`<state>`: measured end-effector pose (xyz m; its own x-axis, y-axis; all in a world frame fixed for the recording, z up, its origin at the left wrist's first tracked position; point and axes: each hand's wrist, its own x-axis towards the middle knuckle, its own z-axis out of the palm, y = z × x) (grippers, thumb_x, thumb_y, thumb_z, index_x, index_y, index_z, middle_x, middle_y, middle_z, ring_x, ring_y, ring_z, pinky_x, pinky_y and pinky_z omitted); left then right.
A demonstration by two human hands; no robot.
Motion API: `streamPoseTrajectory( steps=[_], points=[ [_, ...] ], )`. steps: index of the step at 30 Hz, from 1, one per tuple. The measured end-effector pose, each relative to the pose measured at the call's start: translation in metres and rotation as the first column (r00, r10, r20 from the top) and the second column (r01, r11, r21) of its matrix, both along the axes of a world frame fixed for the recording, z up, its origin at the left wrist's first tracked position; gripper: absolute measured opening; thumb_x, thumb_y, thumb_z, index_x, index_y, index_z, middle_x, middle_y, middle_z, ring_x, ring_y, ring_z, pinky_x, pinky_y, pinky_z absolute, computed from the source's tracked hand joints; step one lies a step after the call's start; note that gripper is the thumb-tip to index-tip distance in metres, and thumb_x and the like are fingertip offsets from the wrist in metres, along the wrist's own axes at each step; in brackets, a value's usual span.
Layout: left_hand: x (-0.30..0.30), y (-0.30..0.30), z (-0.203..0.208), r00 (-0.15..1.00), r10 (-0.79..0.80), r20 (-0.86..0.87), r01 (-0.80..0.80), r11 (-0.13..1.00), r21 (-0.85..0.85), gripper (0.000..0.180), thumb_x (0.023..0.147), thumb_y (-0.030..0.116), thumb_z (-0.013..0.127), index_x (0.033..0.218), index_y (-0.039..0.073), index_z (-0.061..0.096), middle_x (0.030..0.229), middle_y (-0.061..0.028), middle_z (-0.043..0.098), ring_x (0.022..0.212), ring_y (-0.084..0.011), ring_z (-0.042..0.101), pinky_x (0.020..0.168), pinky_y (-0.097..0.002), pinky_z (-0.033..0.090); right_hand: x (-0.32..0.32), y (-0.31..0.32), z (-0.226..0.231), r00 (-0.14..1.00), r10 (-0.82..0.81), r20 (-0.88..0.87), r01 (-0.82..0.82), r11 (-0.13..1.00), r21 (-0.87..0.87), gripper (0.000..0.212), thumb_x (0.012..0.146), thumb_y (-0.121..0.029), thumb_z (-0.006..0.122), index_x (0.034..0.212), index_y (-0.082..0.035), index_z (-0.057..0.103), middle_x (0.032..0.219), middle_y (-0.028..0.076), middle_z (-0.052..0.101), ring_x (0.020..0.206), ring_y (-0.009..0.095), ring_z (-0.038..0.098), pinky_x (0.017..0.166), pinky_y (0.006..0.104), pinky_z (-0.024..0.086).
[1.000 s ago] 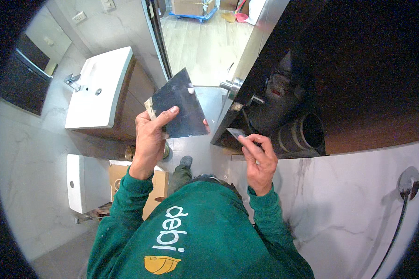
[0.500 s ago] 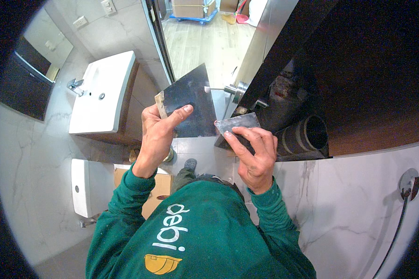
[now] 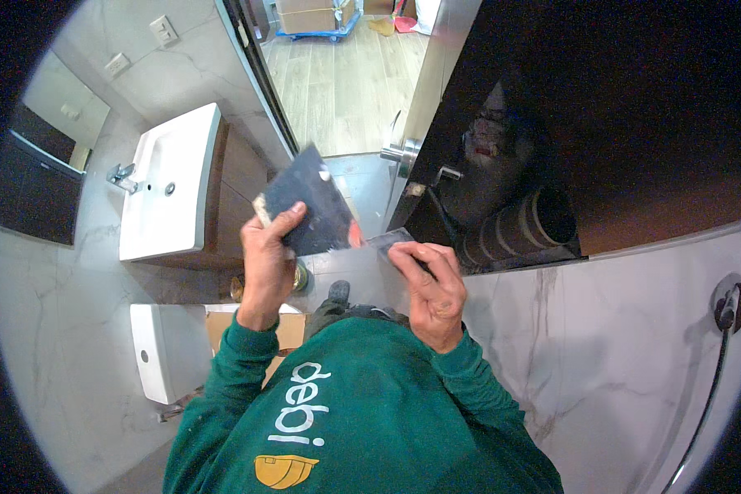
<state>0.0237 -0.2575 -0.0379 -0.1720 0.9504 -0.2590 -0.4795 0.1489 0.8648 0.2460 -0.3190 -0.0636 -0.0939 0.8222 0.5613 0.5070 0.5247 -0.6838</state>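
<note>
My left hand (image 3: 267, 267) is closed on a dark, flat, straight-edged plate (image 3: 314, 212), thumb on top and fingers underneath. A pale crusted strip runs along the plate's left edge, and a small white spot shows near its far right edge. My right hand (image 3: 435, 292) pinches a smaller grey putty blade (image 3: 389, 240), thumb and fingers pressed together on it. The blade's left end is close to the plate's lower right corner; blur hides whether they touch. A pinkish fingertip shows between the two.
A white washbasin (image 3: 191, 181) on a wooden cabinet and a toilet tank (image 3: 158, 350) stand at left. An open dark door (image 3: 634, 123) with a metal handle (image 3: 402, 155) fills the right. Beyond the doorway, a box (image 3: 313, 15) rests on a blue dolly. A shower hose (image 3: 710, 395) hangs at far right.
Both hands have shifted left and the blade has come nearer to the plate's lower right corner. The plate has dropped slightly in view. My head view has turned a little.
</note>
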Motion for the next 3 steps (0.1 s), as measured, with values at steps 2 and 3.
streamPoseTrajectory(
  steps=[2, 3],
  points=[
    [0.0068, -0.0023, -0.0065, 0.988, -0.054, 0.144, 0.072, 0.989, -0.127, 0.017, 0.086, 0.005, 0.069, 0.101, -0.001, 0.067, 0.093, -0.0075, 0.071, 0.081, -0.0161, 0.069, 0.077, -0.0320, 0.057, -0.0042, -0.0052, -0.0012, 1.000, 0.007, 0.007, -0.006, 1.000, -0.022, 0.054, 0.070, 0.006, 0.059, 0.118, -0.017, 0.072, 0.118, 0.007, 0.063, 0.107, 0.029, 0.057, 0.094, 0.0425, 0.044],
    [0.0104, -0.0039, -0.0083, 0.978, -0.072, 0.194, 0.099, 0.986, -0.132, 0.016, 0.086, 0.005, 0.069, 0.101, 0.000, 0.066, 0.094, -0.0073, 0.071, 0.082, -0.0165, 0.069, 0.077, -0.0327, 0.056, -0.0049, -0.0058, -0.0014, 1.000, -0.017, 0.008, 0.017, 1.000, -0.022, 0.055, 0.071, 0.006, 0.059, 0.118, -0.018, 0.072, 0.120, 0.008, 0.062, 0.108, 0.030, 0.056, 0.094, 0.0420, 0.044]
  ],
)
